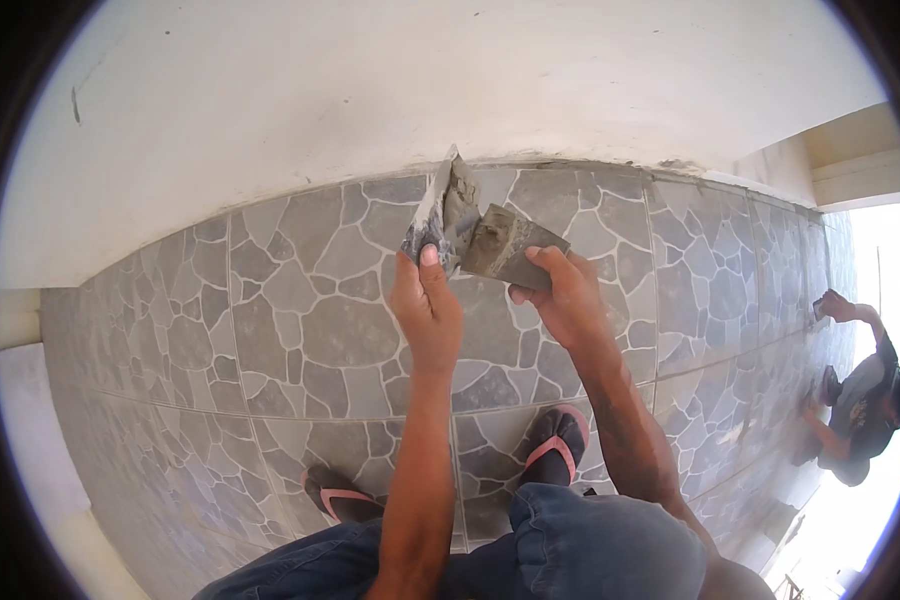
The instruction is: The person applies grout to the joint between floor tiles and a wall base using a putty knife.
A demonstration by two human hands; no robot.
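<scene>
My left hand (430,310) is closed on a long, pointed, pale piece smeared with cement, thumb on its near end; I cannot make out whether it is a trowel or a folded sheet. A lump of wet grey cement (460,205) lies along its inner side. My right hand (575,300) pinches a flat rectangular grey scraper (518,248) between thumb and fingers. Cement coats the scraper's left part, and its left edge is close against the pointed piece. Both hands are above the tiled floor, near the foot of the wall.
A white wall (370,90) curves across the top, with a rough line at its base (680,165). Stone-patterned tiles (350,325) cover the floor. My feet in pink-strapped sandals (558,445) stand on them. Another person (865,410) is low down at the right.
</scene>
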